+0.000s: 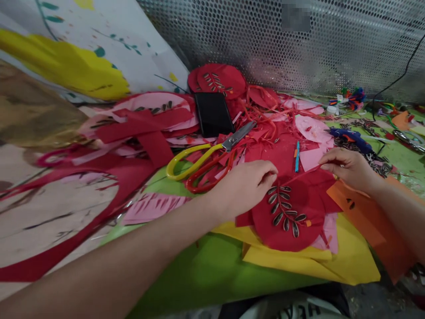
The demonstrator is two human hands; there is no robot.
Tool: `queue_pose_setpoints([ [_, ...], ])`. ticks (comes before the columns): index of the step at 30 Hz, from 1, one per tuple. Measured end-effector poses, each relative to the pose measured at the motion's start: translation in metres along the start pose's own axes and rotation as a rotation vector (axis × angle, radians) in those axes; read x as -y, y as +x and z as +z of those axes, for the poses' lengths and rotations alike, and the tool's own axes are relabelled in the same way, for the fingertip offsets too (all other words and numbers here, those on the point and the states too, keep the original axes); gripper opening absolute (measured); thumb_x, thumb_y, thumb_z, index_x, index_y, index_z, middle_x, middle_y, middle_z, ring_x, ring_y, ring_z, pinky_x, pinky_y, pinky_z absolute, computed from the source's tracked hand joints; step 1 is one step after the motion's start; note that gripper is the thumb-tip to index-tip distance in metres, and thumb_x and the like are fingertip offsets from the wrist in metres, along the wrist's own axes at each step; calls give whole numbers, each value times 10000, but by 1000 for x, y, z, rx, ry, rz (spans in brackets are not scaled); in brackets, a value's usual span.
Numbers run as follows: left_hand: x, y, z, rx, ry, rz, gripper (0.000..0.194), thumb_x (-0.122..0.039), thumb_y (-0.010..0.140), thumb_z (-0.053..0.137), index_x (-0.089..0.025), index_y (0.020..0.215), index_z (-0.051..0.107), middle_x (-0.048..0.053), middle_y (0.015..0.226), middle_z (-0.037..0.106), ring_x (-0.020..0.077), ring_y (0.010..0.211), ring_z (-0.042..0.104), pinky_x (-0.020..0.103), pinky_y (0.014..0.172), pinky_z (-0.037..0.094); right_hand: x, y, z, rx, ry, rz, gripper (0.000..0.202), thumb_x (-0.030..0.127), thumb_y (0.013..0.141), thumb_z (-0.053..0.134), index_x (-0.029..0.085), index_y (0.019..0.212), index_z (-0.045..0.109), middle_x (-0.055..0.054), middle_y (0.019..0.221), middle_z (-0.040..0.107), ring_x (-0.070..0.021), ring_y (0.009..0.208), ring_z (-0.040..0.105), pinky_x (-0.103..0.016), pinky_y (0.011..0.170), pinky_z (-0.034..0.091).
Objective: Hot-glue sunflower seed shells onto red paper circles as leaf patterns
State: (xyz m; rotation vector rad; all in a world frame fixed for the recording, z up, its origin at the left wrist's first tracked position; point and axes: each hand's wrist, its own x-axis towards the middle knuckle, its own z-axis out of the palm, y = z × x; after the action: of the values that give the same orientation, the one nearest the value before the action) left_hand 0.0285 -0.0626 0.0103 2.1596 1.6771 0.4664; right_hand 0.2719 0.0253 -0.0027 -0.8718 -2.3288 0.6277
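A round red paper disc (299, 232) lies before me, with striped sunflower seeds (281, 207) set along a stem like a leafy sprig and a small orange bit at its end. At the disc's upper left edge, my left hand (249, 184) is closed, its fingertips pinched together; what they hold, if anything, is hidden. My right hand (347, 168) hovers at the upper right, thumb and forefinger pressed together beside a pink paper piece (308, 158). A faint thin line seems to run between the hands. A turquoise strip (297, 157) lies just beyond them.
Scissors (212, 161) with yellow and red handles lie left of centre, near a black phone (214, 114). A blue glue gun (353, 138) rests right among loose seeds. Red and pink scraps, yellow paper (352, 254) and orange paper (368, 221) surround the disc. Perforated metal (232, 35) stands behind.
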Motion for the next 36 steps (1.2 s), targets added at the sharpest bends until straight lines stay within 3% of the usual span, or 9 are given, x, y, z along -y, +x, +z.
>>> queue_pose_setpoints([
  [5,1,-1,2,173,147,-21,257,-267,852,448,-157,1049,568,84,1059,640,216,933,613,348,814,465,-9,2,3,14,2,17,106,267,778,584,213,772,676,-28,742,665,-147,672,589,-278,621,456],
  [8,-1,-2,3,218,195,-14,270,-291,856,455,-180,1078,561,82,1101,620,222,967,613,351,822,468,-12,3,3,5,-2,0,100,269,781,587,223,758,673,-28,745,652,-158,703,584,-303,664,462],
  [22,-4,-2,2,251,214,-36,266,-303,862,479,-192,1093,549,57,1080,638,227,931,632,326,726,481,-15,3,10,-13,5,-1,69,236,778,602,243,763,669,-25,761,640,-171,743,577,-332,717,472],
  [36,-8,-6,2,241,324,20,264,-262,887,428,-231,1109,568,63,1041,625,223,826,646,315,643,479,-15,3,10,53,-34,-13,90,237,796,584,244,760,666,-27,769,634,-171,736,579,-326,708,472],
])
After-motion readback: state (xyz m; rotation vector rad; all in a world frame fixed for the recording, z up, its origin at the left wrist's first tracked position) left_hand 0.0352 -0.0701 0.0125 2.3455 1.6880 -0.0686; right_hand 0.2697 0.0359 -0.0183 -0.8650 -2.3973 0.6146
